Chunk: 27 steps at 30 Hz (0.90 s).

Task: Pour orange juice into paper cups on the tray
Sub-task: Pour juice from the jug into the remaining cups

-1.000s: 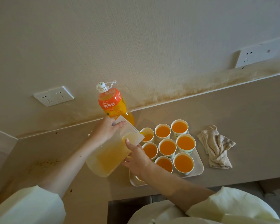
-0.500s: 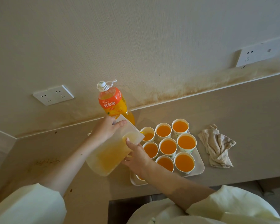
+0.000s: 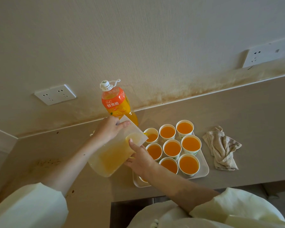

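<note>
left hand point(image 3: 109, 129) gripping jug point(image 3: 112, 155) near its rim | right hand point(image 3: 141, 159) holding jug's lower side, thumb up | jug tilted, spout over back-left cup point(image 3: 155, 130) | other cups point(image 3: 190, 144) full, on tray point(image 3: 204, 168) | bottle point(image 3: 116, 102) behind jug

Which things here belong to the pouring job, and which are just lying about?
Job: pitcher, tilted in left hand and right hand; paper cups; tray; juice bottle, capped.
Lying about: cloth; wall sockets.

2 loose, pale cream sleeves point(image 3: 28, 208) above bare forearms point(image 3: 69, 163)
</note>
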Available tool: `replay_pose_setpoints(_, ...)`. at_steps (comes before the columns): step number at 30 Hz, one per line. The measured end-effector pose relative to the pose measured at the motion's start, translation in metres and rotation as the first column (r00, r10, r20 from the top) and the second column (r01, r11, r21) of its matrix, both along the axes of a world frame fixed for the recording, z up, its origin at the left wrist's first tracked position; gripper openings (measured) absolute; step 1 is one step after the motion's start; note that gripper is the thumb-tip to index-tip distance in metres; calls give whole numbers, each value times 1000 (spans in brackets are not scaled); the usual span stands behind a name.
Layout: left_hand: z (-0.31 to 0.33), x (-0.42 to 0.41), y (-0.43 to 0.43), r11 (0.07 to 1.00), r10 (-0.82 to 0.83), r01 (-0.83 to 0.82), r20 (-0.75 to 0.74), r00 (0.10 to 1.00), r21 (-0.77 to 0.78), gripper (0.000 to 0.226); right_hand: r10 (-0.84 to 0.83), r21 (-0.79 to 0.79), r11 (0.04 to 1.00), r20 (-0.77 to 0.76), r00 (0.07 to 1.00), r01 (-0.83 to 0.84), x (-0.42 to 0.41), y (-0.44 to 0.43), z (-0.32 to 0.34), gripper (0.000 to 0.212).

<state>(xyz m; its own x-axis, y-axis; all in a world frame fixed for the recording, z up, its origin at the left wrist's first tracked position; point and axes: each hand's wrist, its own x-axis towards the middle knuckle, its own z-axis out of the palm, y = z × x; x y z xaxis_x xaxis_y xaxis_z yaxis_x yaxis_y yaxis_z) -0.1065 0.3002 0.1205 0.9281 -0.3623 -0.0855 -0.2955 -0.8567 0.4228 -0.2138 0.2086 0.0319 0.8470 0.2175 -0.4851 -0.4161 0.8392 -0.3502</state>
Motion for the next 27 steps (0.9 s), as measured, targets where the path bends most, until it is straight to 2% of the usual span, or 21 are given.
replay_pose_setpoints(4,-1,1,1,1000,4,-4,-2,1000,7,54,1,4,1000,4,1000,-1,-1,0,1,63)
replay_pose_setpoints(9,1,0,0,1000,-6,6,9,1000,17,54,3,2,1000,23,1000,-3,-2,0,0,77)
replay_pose_setpoints(14,2,-2,-2,1000,-7,7,8,1000,18,54,0,24,1000,1,1000,0,-2,-1,-1,63)
replay_pose_setpoints(19,2,-3,-3,1000,-14,13,10,1000,21,54,0,19,1000,9,1000,0,-3,-2,-3,62)
replay_pose_setpoints(27,5,-9,-7,1000,-14,14,5,1000,19,53,4,13,1000,38,999,-4,-5,-2,-5,78)
